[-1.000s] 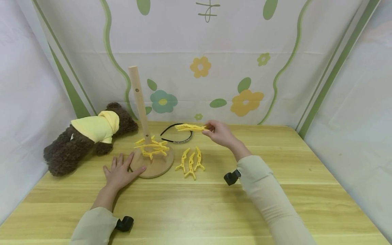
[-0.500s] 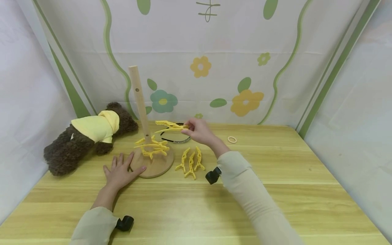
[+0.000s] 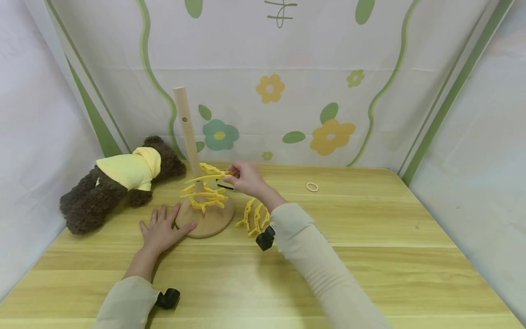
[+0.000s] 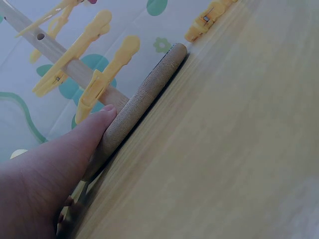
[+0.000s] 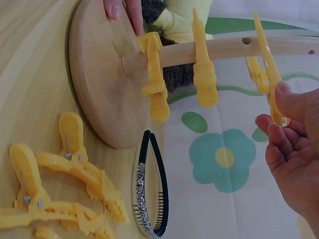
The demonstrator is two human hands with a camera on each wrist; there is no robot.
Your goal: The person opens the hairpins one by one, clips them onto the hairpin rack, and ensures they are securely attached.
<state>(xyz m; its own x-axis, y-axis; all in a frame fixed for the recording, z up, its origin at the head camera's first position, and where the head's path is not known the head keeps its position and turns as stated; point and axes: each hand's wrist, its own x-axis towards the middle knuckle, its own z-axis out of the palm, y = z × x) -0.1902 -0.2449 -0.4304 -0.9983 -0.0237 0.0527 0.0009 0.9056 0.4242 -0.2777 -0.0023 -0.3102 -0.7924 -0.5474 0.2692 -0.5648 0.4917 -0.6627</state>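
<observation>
My right hand (image 3: pixel 248 179) pinches the tail end of a yellow clip (image 3: pixel 209 175) beside the wooden post (image 3: pixel 187 132). In the right wrist view that clip (image 5: pixel 267 59) has its jaws spread, one on each side of the post. Lower on the post are two other yellow clips (image 5: pixel 205 74), (image 5: pixel 156 82), one above the other. My left hand (image 3: pixel 161 233) rests with spread fingers at the left front edge of the round wooden base (image 3: pixel 213 224); its thumb (image 4: pixel 94 127) lies on top of the base in the left wrist view.
Several yellow clips (image 3: pixel 248 214) lie right of the base, partly hidden by my right arm. Behind them is a black headband with a glittery band (image 5: pixel 141 189). A small ring (image 3: pixel 312 187) lies farther right. A brown plush bear (image 3: pixel 123 178) in a yellow hoodie lies at the left.
My right hand has moved left with the yellow clip, from above the headband to the post, and the clip's jaws have spread. The ring has come into view. My left hand has stayed in place.
</observation>
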